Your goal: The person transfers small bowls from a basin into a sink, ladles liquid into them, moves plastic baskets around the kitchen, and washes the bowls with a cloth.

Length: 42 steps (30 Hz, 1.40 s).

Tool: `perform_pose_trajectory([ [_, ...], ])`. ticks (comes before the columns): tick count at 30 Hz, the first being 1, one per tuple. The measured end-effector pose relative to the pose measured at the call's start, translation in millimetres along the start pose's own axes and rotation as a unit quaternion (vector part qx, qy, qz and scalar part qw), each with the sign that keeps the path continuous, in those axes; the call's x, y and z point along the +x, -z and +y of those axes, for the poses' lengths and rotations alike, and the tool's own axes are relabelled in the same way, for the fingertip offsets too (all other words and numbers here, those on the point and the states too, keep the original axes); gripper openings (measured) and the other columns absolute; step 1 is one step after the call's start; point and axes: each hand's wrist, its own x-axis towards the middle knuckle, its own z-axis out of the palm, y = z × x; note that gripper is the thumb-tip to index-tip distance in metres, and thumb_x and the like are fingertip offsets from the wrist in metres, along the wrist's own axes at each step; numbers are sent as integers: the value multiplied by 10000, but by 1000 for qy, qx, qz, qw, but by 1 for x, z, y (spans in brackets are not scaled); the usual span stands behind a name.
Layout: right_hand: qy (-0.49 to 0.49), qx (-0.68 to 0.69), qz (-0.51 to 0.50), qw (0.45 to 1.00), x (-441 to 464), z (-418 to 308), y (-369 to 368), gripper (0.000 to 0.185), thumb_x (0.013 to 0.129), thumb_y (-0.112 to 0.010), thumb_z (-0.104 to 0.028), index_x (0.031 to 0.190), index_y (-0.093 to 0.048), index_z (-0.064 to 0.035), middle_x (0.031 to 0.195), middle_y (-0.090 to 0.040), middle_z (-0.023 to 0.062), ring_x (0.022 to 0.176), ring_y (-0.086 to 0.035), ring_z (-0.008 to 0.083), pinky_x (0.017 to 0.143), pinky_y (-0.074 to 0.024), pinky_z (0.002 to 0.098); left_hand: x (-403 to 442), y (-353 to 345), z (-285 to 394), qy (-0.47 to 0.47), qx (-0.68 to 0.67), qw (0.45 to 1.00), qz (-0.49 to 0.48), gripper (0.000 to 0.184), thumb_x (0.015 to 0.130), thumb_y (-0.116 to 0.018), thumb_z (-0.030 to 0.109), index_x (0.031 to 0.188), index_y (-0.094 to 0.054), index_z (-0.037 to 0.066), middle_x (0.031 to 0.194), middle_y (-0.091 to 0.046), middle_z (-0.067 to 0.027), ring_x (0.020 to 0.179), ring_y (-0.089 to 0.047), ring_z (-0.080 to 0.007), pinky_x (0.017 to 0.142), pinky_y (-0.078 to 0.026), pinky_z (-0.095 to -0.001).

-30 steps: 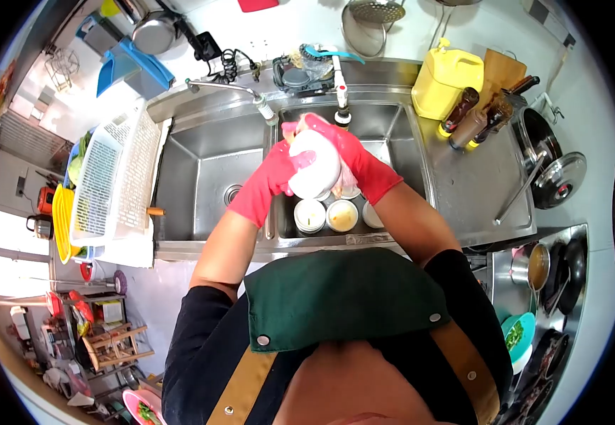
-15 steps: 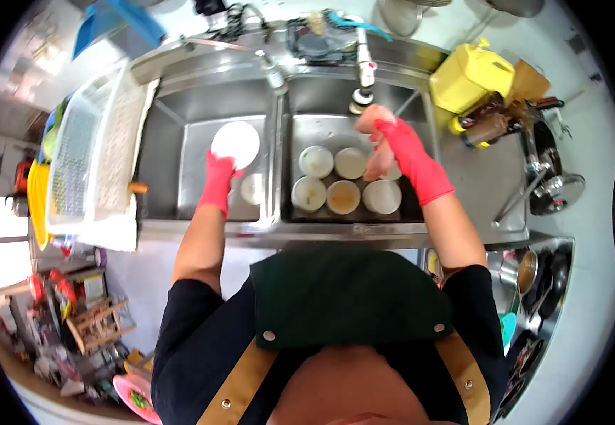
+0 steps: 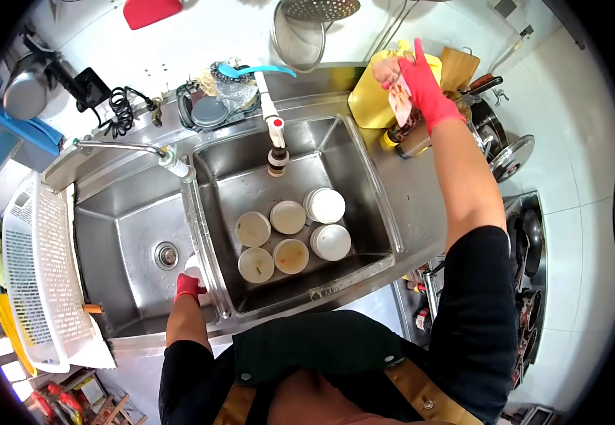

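My left hand [image 3: 190, 285], in a red rubber glove, is closed on a white bowl [image 3: 193, 268] low in the left basin [image 3: 134, 244], beside the divider. My right hand [image 3: 423, 81], gloved too, is raised in front of the yellow jug [image 3: 368, 99]. It is closed around a wet, crumpled pinkish cloth [image 3: 399, 99] that hangs down. Several white bowls stand in the right basin [image 3: 240, 188]; one bowl [image 3: 291, 256] holds yellowish liquid, and a stack [image 3: 326, 205] sits at their right.
A faucet [image 3: 127, 146] reaches over the left basin; another tap [image 3: 277, 152] hangs over the right one. At the left is a white plastic basket [image 3: 35, 276]. Bottles [image 3: 415, 142], a cutting board [image 3: 458, 69] and a lidded pan [image 3: 511, 157] stand at the right.
My right hand has risen from the right basin to the jug with the cloth. My left hand has lowered the bowl towards the near side of the left basin. The view has turned and shifted.
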Motion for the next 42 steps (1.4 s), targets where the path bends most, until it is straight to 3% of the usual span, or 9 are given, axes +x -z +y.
perform_pose_trajectory([
  [5, -13, 82, -66, 994, -2, -26, -20, 597, 1002, -412, -28, 1533, -299, -275, 1062, -494, 113, 699, -554, 214, 548, -519, 345, -18, 7, 1, -1, 402, 915, 35, 473, 758, -745, 119, 1151, -541, -49, 1102, -642, -280, 1008, -660, -401, 808, -566, -496],
  [8, -48, 148, -68, 985, -19, -42, -28, 520, 1022, -398, -27, 1479, -412, -275, 1060, -472, 105, 693, -502, 209, 497, -517, 349, -46, 16, 36, -283, 187, 895, 289, 348, 782, -728, 201, 997, -611, -46, 1024, -650, -305, 988, -624, -462, 825, -516, -490],
  [10, -45, 160, -55, 985, -23, -42, -31, 497, 1025, -407, -36, 1461, -447, -273, 1073, -483, 105, 721, -498, 205, 502, -518, 338, -80, 10, 104, -366, 96, 871, 314, 360, 842, -669, 99, 1169, -575, -19, 893, -649, -188, 800, -640, -312, 732, -522, -392],
  [15, -52, 200, -100, 973, -12, -16, -21, 514, 1016, -430, -37, 1474, -429, -270, 1187, -493, 137, 838, -585, 221, 536, -543, 324, -229, -58, 209, -596, -145, 785, 93, 470, 890, -600, -23, 1335, -454, 21, 833, -554, -12, 726, -522, -68, 703, -469, -216],
  [17, 3, 216, -123, 969, -4, -1, -16, 549, 1021, -443, -108, 1521, -315, -295, 1216, -525, 163, 819, -598, 207, 521, -529, 302, -260, -94, 222, -670, 37, 728, 140, 307, 890, -625, 74, 1181, -580, -13, 974, -665, -125, 882, -644, -250, 831, -511, -356],
  [20, -9, 199, -190, 961, -16, 22, -5, 585, 1014, -487, -248, 1538, -241, -328, 1258, -537, 193, 805, -606, 237, 519, -517, 316, -259, -133, 205, -407, 255, 877, -5, 301, 890, -641, 195, 1126, -618, 8, 1147, -651, -190, 1053, -634, -304, 927, -495, -379],
  [25, -65, 163, -199, 964, -164, -5, -37, 594, 988, -533, -343, 1522, -305, -222, 1275, -542, 179, 869, -638, 289, 536, -549, 379, -193, -167, 164, -114, 547, 825, -85, 446, 832, -701, 288, 1197, -634, 41, 1133, -659, -224, 1070, -651, -351, 881, -536, -432],
  [33, -200, 156, -277, 927, -318, 38, -14, 526, 998, -479, -110, 1501, -367, -217, 1324, -489, 107, 795, -631, 196, 582, -582, 311, -126, -166, 108, -310, 479, 819, 61, 212, 845, -605, 194, 986, -726, 92, 1037, -695, -189, 994, -665, -382, 826, -541, -436],
  [42, -285, 34, -237, 928, -370, 63, -5, 400, 928, -616, -178, 1276, -504, -16, 1085, -612, 100, 876, -641, 199, 674, -547, 312, -188, -163, 170, -403, 689, 590, 116, 285, 881, -509, 243, 1070, -670, 104, 1076, -665, -171, 916, -668, -386, 783, -561, -441],
])
